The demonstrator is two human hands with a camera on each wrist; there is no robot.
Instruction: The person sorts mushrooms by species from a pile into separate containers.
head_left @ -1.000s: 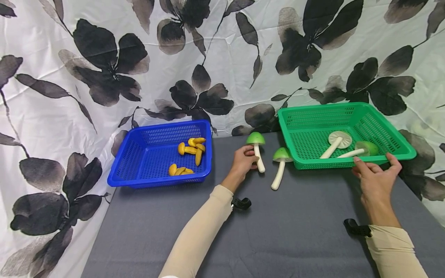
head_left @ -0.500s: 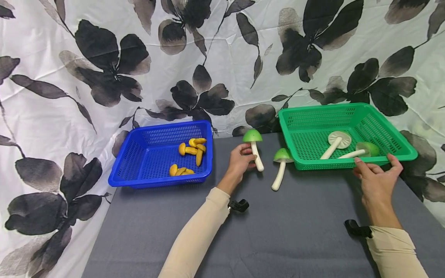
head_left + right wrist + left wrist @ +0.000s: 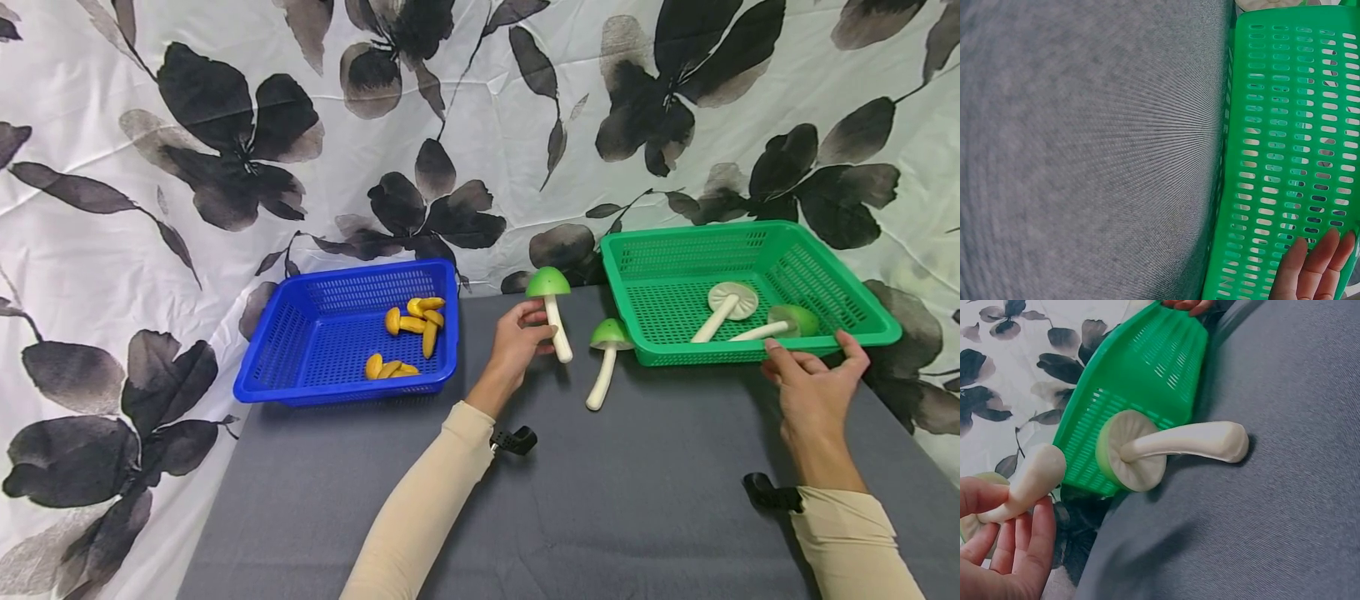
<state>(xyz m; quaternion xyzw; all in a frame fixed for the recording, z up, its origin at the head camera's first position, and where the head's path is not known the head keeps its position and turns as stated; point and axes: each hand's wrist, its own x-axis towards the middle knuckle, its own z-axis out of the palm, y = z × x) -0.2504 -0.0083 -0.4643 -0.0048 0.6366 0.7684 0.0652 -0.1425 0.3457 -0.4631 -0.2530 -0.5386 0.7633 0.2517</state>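
My left hand (image 3: 517, 337) pinches the white stem of a green-capped toy mushroom (image 3: 551, 287) between thumb and fingers, cap upward. The left wrist view shows that mushroom's stem (image 3: 1041, 472) close up, its cap partly behind the fingers. A second green-capped mushroom (image 3: 602, 379) lies on the grey cloth, its cap against the green basket (image 3: 675, 354). At the basket's front right, my right hand (image 3: 817, 400) holds the rim; in the right wrist view its fingers (image 3: 1315, 262) touch the slotted outer wall. Inside the basket lie two more mushrooms, one (image 3: 723, 312) with its pale underside showing, another (image 3: 795, 321) green-capped.
A blue basket (image 3: 300, 387) stands to the left with several small yellow mushrooms (image 3: 408, 323) at its right side. Behind both baskets hangs a white floral cloth (image 3: 510, 142). Grey cloth (image 3: 630, 500) covers the table in front.
My left hand has raised the mushroom slightly, shifting a little left and then back right, with its cap now higher. My right hand and the green basket stay where they were.
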